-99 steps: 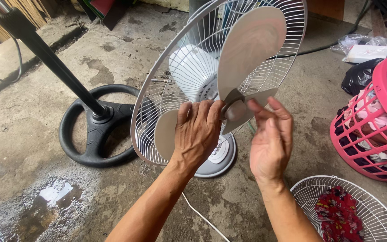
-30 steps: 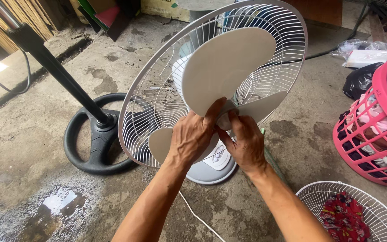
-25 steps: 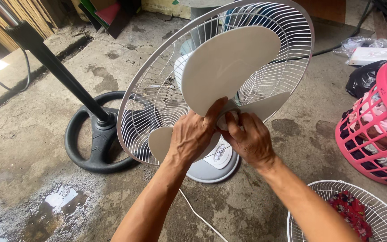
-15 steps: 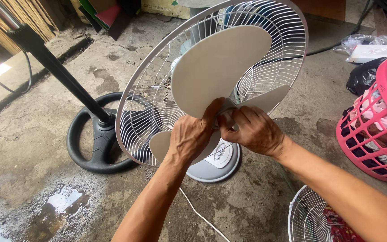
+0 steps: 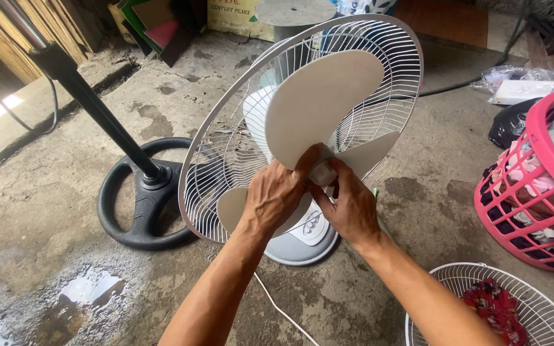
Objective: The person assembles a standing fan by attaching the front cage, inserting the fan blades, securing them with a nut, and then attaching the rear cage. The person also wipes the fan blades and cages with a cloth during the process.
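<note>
Both hands meet at the hub of a grey fan blade point(image 5: 322, 109): the left hand point(image 5: 277, 195) grasps the blade's base, the right hand point(image 5: 351, 205) pinches the hub. Behind stands the white rear fan guard point(image 5: 226, 138) (tilted upright). A pink laundry basket point(image 5: 537, 138) sits right, well apart; bare concrete floor point(image 5: 40, 211) lies left.

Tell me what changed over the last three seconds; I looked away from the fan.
The right hand, open and just touching the hub at first, closed in and now grips the hub beside the left hand. The blade turned a little. The left hand kept its hold on the hub; the grille, black stand and pink basket stayed put.
</note>
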